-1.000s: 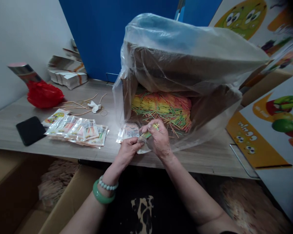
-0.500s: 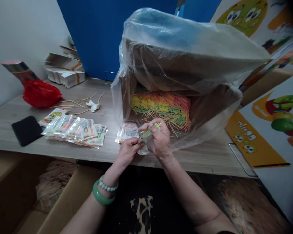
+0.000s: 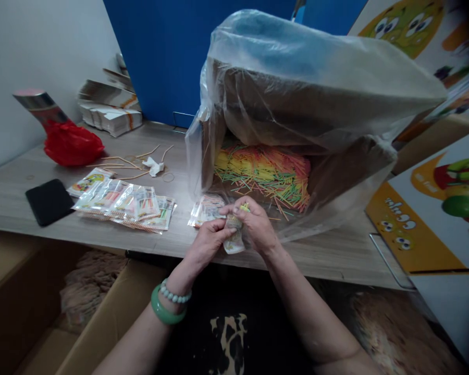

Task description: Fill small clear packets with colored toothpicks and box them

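Note:
My left hand (image 3: 208, 240) is closed, its thumb and fingers pinching the edge of a small clear printed packet (image 3: 234, 245). Against the packet's top, my right hand (image 3: 260, 226) is closed round a bunch of thin yellow-green sticks (image 3: 245, 208), of which only the ends show. Most of their length is hidden by the packet and fingers. Just behind my left hand lies a small stack of flat packets (image 3: 204, 210). Beyond both hands, a plastic-lined cardboard box (image 3: 347, 182) lies open towards me, holding loose coloured sticks (image 3: 263, 172).
Filled packets (image 3: 119, 203) overlap on the table's left, beside a black phone (image 3: 49, 202). Behind them are a red plastic bag (image 3: 73, 145), bent tan sticks (image 3: 128, 169) and folded cartons (image 3: 111, 114). Printed boxes (image 3: 426, 224) stand at right; an open carton (image 3: 101, 312) sits below left.
The bunch of sticks, earlier showing at length in my right hand, has gone down into the packet with only its ends visible. The whole view has shifted slightly.

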`<state>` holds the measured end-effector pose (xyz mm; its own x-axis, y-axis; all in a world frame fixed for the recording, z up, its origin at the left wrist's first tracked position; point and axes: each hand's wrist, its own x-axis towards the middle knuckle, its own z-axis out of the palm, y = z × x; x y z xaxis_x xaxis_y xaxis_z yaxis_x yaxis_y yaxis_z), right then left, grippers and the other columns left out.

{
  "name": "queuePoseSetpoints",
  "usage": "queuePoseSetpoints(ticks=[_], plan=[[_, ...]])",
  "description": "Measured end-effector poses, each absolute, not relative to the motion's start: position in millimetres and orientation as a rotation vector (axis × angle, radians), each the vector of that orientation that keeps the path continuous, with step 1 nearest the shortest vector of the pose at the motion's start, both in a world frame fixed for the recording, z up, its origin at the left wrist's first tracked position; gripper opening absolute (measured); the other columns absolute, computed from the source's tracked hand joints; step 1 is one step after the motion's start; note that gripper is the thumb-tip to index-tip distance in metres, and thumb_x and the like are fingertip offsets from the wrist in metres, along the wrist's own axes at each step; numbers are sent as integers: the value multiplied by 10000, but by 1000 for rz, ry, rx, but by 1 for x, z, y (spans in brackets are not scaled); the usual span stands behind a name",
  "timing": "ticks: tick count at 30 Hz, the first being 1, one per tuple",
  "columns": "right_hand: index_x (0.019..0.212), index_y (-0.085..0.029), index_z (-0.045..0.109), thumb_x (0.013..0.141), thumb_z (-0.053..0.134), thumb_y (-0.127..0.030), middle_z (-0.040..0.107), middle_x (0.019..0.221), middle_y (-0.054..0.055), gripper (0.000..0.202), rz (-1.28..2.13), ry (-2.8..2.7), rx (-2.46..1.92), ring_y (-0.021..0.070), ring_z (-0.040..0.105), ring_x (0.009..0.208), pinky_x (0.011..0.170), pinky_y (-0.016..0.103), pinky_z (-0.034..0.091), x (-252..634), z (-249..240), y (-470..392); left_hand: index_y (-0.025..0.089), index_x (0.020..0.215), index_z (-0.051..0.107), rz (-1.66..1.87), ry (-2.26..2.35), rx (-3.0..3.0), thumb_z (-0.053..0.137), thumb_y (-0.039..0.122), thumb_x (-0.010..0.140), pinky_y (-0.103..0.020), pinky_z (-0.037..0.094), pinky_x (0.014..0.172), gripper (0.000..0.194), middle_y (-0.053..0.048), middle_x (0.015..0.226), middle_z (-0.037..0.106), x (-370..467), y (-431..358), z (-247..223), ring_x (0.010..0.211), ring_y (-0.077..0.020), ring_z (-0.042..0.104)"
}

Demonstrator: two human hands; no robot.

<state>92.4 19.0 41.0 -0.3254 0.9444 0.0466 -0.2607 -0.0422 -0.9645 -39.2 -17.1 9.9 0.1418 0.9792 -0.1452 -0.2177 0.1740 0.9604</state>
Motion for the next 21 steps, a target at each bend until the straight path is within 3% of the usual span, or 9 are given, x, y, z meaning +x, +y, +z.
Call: queuePoseSetpoints(ticks=[5,10,15,21], plan=[[848,-221,598,858,641,-404,726,954,27,188,1434,-1558,-817,185,649,937,886,332,470,105,48,44,146,648,677,1198,950,1159,730,516,763,-259,392,632,391,-15,685,582,-33,9,16,688,-142,508],[1113,-245,658,892,572,-537,681,1182,54,376,1160,-1667,-840,201,597,1136,1029,368,413,135,70,86,145,912,757,1282,791,955,782,501,717,-280,465,751,407,-51,859,715,-11,50,25,791,-163,610],[1025,-227,679,821,651,-464,699,1075,43,314,849,-1428,-1006,204,622,1028,959,351,446,152,70,96,150,967,769,1318,737,997,766,478,745,-314,486,879,396,-89,1016,744,-2,66,34,909,-186,650],[867,-208,680,806,635,-328,691,864,9,142,956,-1440,-998,182,624,845,824,314,462,138,41,70,153,971,772,1352,819,988,778,462,731,-304,485,859,392,-72,971,741,1,52,32,903,-181,639]])
